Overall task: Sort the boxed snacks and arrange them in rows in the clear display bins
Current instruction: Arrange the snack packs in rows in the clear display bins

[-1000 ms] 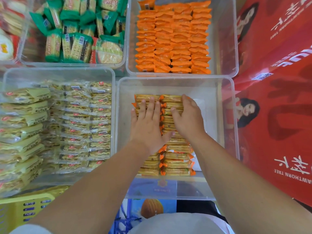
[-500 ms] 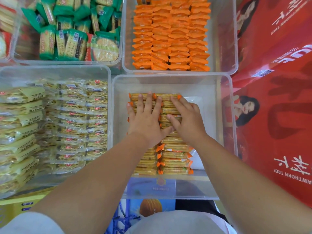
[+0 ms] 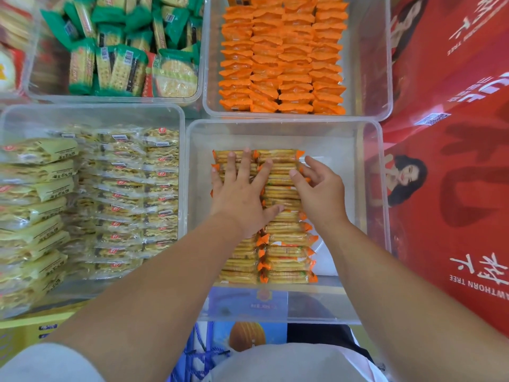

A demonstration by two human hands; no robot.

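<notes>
Sitting edge to edge, clear snack bins adjoin a red carton.

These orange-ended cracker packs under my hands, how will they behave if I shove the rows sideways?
Probably stiff: each cracker pack keeps a straight bar shape. Likely slippery: the wrappers look glossy, so packs may slide under the left hand. Apt to tip: the rows stand free, with bare bin floor beside the right hand, so they could topple.

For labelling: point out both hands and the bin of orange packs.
left hand [image 3: 239, 199]: head view, back of hand.
right hand [image 3: 321, 194]: head view, back of hand.
bin of orange packs [image 3: 365, 64]: head view, bare right side.
</notes>
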